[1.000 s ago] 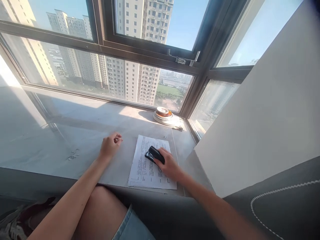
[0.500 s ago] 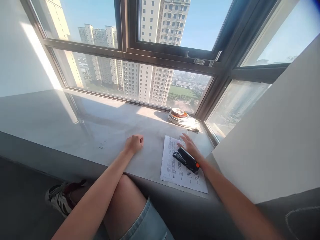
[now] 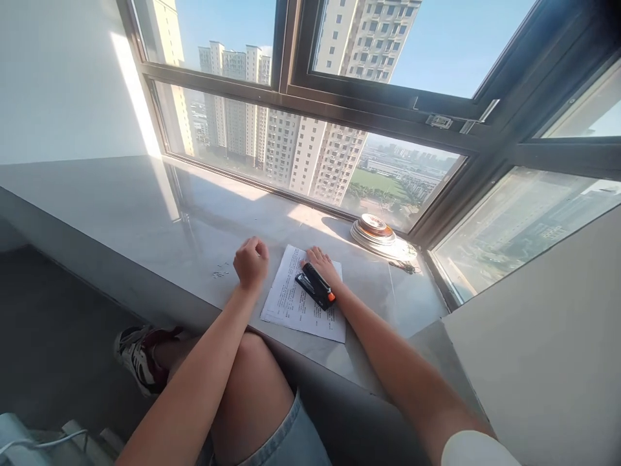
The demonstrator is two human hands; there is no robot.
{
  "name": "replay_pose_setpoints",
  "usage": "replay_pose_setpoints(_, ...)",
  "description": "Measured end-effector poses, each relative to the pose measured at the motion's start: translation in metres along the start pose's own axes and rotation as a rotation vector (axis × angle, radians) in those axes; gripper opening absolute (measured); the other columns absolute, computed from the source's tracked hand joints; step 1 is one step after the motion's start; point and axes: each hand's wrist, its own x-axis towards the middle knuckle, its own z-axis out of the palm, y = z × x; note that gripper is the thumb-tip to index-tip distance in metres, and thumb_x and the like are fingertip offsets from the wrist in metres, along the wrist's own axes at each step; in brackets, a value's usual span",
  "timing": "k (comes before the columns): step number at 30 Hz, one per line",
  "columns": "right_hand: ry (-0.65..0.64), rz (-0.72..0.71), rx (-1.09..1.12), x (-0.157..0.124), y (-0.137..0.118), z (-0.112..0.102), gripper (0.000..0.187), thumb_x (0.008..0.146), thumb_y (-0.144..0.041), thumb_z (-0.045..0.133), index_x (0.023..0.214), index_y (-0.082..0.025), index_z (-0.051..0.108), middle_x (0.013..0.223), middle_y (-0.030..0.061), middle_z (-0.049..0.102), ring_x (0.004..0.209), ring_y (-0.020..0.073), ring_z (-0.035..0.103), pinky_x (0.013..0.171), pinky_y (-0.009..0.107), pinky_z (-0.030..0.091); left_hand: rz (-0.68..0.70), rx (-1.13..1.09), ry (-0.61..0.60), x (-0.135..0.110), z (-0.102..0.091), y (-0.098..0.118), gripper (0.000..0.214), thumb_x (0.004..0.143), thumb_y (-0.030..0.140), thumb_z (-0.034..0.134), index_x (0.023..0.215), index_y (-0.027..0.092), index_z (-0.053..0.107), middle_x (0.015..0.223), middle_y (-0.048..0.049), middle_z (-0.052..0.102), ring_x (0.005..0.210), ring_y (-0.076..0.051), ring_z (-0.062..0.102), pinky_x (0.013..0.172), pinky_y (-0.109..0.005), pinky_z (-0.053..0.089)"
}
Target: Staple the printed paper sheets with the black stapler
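Observation:
A printed sheet of paper (image 3: 295, 304) lies on the grey window ledge (image 3: 145, 220). A black stapler (image 3: 315, 286) with an orange end rests on the sheet. My right hand (image 3: 322, 265) lies flat on the upper part of the paper, just beyond the stapler, fingers stretched out. My left hand (image 3: 251, 261) is curled into a loose fist on the ledge at the paper's left edge, with nothing visible in it.
A stack of plates (image 3: 374, 231) stands at the back right of the ledge near the window, with a small dark object (image 3: 402, 265) beside it. Small specks (image 3: 219, 272) lie left of my left hand. A white wall (image 3: 543, 336) rises on the right. My knee and a shoe are below.
My right hand let go of the stapler and moved past it onto the top of the paper. My left hand came closer to the sheet. The view swung leftward.

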Motion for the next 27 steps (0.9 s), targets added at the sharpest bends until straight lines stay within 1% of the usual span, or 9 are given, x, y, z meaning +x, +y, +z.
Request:
replay_pose_setpoints(3,-0.010,-0.063,0.009,0.030,-0.031,0.006,0.062,0.109,-0.047,0.029,0.159,-0.012,0.036,0.171,0.0179,0.022,0.160,0.0309,0.018,0.129,0.051,0.017,0.010,-0.016,0.072,0.002,-0.003,-0.002,0.026,0.093,0.014,0.046,0.069,0.021,0.052,0.073,-0.0046,0.062,0.065,-0.018,0.050,0.060,-0.030,0.023)
replay_pose_setpoints(5,-0.028,-0.103,0.020,0.042,-0.044,0.008,0.062,0.109,-0.046,0.029,0.161,-0.012,0.034,0.172,0.0168,0.018,0.160,0.0306,0.015,0.129,0.050,0.016,-0.003,-0.022,0.088,0.002,-0.004,-0.002,0.027,0.092,0.013,0.045,0.067,0.021,0.049,0.072,-0.0042,0.062,0.065,-0.017,0.050,0.060,-0.030,0.023)
replay_pose_setpoints(9,-0.013,-0.133,0.045,0.045,-0.046,0.011,0.064,0.110,-0.048,0.028,0.164,-0.014,0.029,0.173,0.0125,0.007,0.161,0.0296,0.008,0.130,0.049,0.014,-0.056,-0.001,0.070,0.004,-0.005,-0.001,0.026,0.091,0.012,0.044,0.068,0.021,0.050,0.076,-0.0060,0.066,0.069,-0.019,0.054,0.062,-0.031,0.026)
replay_pose_setpoints(11,0.000,-0.139,0.058,0.038,-0.037,0.010,0.065,0.110,-0.048,0.027,0.164,-0.011,0.027,0.173,0.0142,0.009,0.161,0.0304,0.009,0.129,0.051,0.015,-0.058,0.031,0.028,0.004,-0.007,-0.001,0.027,0.093,0.014,0.042,0.069,0.021,0.051,0.078,-0.0069,0.067,0.071,-0.020,0.055,0.063,-0.031,0.027)
replay_pose_setpoints(14,-0.011,-0.128,0.050,0.020,-0.014,0.005,0.067,0.110,-0.049,0.026,0.164,-0.009,0.025,0.172,0.0158,0.012,0.161,0.0301,0.011,0.129,0.052,0.016,-0.068,0.090,-0.063,0.004,-0.007,-0.001,0.028,0.094,0.017,0.040,0.070,0.022,0.055,0.079,-0.0072,0.067,0.072,-0.021,0.056,0.063,-0.031,0.028)
replay_pose_setpoints(17,-0.037,-0.072,0.010,-0.005,0.017,-0.003,0.069,0.109,-0.051,0.025,0.164,-0.011,0.025,0.173,0.0142,0.013,0.161,0.0281,0.011,0.130,0.049,0.015,-0.074,0.132,-0.127,0.004,-0.005,0.000,0.030,0.095,0.020,0.039,0.071,0.022,0.057,0.075,-0.0077,0.065,0.071,-0.021,0.055,0.062,-0.031,0.027)
replay_pose_setpoints(21,-0.047,0.026,-0.032,-0.045,0.060,-0.014,0.072,0.108,-0.051,0.021,0.164,-0.006,0.023,0.172,0.0150,0.013,0.161,0.0269,0.010,0.131,0.048,0.013,-0.056,0.150,-0.189,0.002,-0.001,0.000,0.032,0.093,0.021,0.038,0.072,0.021,0.062,0.071,-0.0089,0.062,0.070,-0.023,0.055,0.062,-0.032,0.027)
replay_pose_setpoints(24,-0.045,0.053,-0.033,-0.073,0.084,-0.018,0.073,0.107,-0.054,0.021,0.164,-0.008,0.024,0.172,0.0131,0.016,0.161,0.0258,0.011,0.131,0.047,0.011,-0.059,0.155,-0.321,0.000,0.002,0.000,0.032,0.092,0.021,0.040,0.070,0.022,0.063,0.067,-0.0088,0.060,0.066,-0.023,0.054,0.061,-0.032,0.027)
replay_pose_setpoints(27,-0.042,0.074,-0.035,-0.085,0.094,-0.018,0.073,0.107,-0.055,0.023,0.164,-0.009,0.025,0.172,0.0124,0.017,0.161,0.0259,0.012,0.131,0.047,0.011,-0.005,0.160,-0.458,-0.003,0.010,0.004,0.028,0.091,0.022,0.045,0.072,0.022,0.065,0.064,-0.0081,0.061,0.065,-0.024,0.057,0.061,-0.032,0.031)
